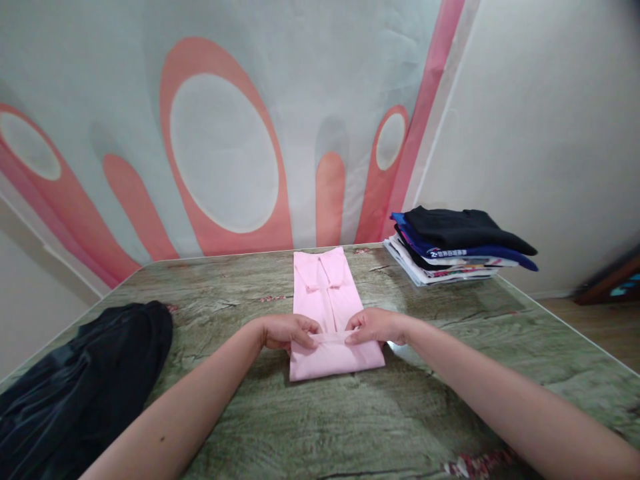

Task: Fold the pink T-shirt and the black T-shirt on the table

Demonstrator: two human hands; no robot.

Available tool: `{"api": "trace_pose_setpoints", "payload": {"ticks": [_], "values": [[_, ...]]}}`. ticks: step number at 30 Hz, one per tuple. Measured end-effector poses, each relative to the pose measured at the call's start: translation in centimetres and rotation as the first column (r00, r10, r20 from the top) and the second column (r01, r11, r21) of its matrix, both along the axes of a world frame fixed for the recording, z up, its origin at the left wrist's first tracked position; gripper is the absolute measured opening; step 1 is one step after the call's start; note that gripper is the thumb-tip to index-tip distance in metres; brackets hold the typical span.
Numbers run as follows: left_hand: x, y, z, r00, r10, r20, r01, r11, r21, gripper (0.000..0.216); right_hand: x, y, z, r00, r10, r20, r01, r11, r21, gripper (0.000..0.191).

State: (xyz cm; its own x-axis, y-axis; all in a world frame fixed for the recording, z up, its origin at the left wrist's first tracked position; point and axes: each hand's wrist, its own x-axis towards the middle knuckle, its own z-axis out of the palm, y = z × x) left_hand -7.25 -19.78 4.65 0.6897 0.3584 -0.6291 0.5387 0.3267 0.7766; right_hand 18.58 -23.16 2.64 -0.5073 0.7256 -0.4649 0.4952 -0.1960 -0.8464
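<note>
A pink shirt lies on the table in a long narrow strip, its sleeves turned inward near the far end. Its near end is folded up over itself into a flat band. My left hand grips the left part of that band's upper edge, thumb on top and the other fingers partly hidden. On the right part of the same edge, my right hand pinches the cloth between thumb and fingers. Both hands are closed on the fabric, a short distance apart.
A stack of folded clothes, black on top, stands at the table's far right corner. Dark crumpled cloth lies at the left. The wood-patterned table reaches back to a wall with a pink and white printed covering.
</note>
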Motion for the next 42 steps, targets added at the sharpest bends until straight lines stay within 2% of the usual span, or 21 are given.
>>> {"api": "trace_pose_setpoints", "payload": {"ticks": [2,4,6,8,10,12,14,15,16,17,18,20,22,25,28,32,36,39,42], "values": [[-0.2,0.2,0.2,0.999,-0.029,-0.031,0.031,0.997,0.066,0.042,0.2,0.2,0.0,0.999,-0.013,0.048,0.010,0.998,0.067,0.039],[-0.2,0.3,0.3,0.994,-0.068,-0.087,0.083,0.979,0.185,0.040,0.2,0.3,-0.2,0.993,-0.025,0.117,0.001,0.979,0.202,0.036],[0.0,0.0,0.3,0.978,-0.104,-0.178,0.168,0.903,0.396,0.035,-0.1,-0.1,-0.4,0.980,-0.053,0.190,-0.025,0.923,0.385,0.031],[0.3,-1.0,0.3,0.950,-0.062,-0.305,0.250,0.736,0.629,0.031,-0.5,-1.0,-0.5,0.953,-0.120,0.279,-0.049,0.846,0.531,0.025],[0.7,-2.8,0.5,0.918,0.089,-0.387,0.289,0.518,0.805,0.032,-1.0,-2.6,-0.5,0.892,-0.237,0.385,-0.074,0.763,0.642,0.021],[0.9,-5.2,0.8,0.901,0.219,-0.374,0.309,0.282,0.909,0.030,-1.3,-4.4,-0.3,0.826,-0.347,0.445,-0.132,0.648,0.750,0.020],[0.9,-7.8,0.9,0.925,0.208,-0.319,0.311,0.069,0.948,0.033,-1.5,-6.4,-0.2,0.818,-0.378,0.434,-0.224,0.485,0.845,0.025],[0.9,-9.0,0.8,0.938,0.156,-0.308,0.312,-0.003,0.950,0.036,-1.5,-7.4,-0.3,0.839,-0.349,0.418,-0.267,0.405,0.874,0.030],[0.8,-10.1,0.6,0.945,0.097,-0.312,0.317,-0.042,0.947,0.040,-1.6,-8.3,-0.4,0.865,-0.294,0.407,-0.302,0.342,0.890,0.035],[0.7,-10.9,0.2,0.944,0.045,-0.328,0.330,-0.056,0.942,0.047,-1.6,-9.1,-0.6,0.887,-0.223,0.405,-0.330,0.306,0.893,0.042],[0.6,-11.6,-0.3,0.936,0.012,-0.353,0.353,-0.052,0.934,0.058,-1.6,-9.7,-0.8,0.901,-0.154,0.406,-0.350,0.297,0.888,0.050],[0.5,-12.4,-1.5,0.913,0.000,-0.408,0.408,-0.016,0.913,0.075,-1.7,-10.6,-1.4,0.905,-0.047,0.423,-0.383,0.345,0.857,0.066],[0.4,-12.7,-2.6,0.903,0.013,-0.429,0.429,0.022,0.903,0.079,-1.7,-10.9,-1.8,0.897,0.010,0.442,-0.406,0.415,0.814,0.073],[0.2,-12.8,-3.3,0.911,0.009,-0.412,0.412,0.045,0.910,0.082,-1.5,-10.7,-2.1,0.896,0.060,0.440,-0.413,0.475,0.777,0.071],[0.0,-12.8,-3.1,0.909,-0.001,-0.416,0.415,0.077,0.907,0.085,-1.3,-10.4,-1.8,0.902,0.087,0.422,-0.405,0.506,0.762,0.070],[-0.1,-12.0,-2.6,0.893,0.045,-0.448,0.442,0.093,0.892,0.078,-1.3,-10.2,-1.1,0.912,0.093,0.401,-0.383,0.546,0.745,0.068],[0.1,-10.7,-2.0,0.867,0.058,-0.495,0.492,0.058,0.869,0.052,-1.8,-9.6,-0.9,0.925,0.012,0.380,-0.316,0.580,0.751,0.059],[0.5,-10.2,-1.7,0.834,0.039,-0.550,0.551,0.008,0.835,0.057,-2.4,-9.2,-0.8,0.921,-0.028,0.388,-0.304,0.570,0.763,0.055],[1.3,-10.1,-1.7,0.825,0.069,-0.561,0.563,-0.009,0.826,0.061,-3.2,-9.0,-0.9,0.910,-0.082,0.405,-0.299,0.546,0.782,0.052]]}}
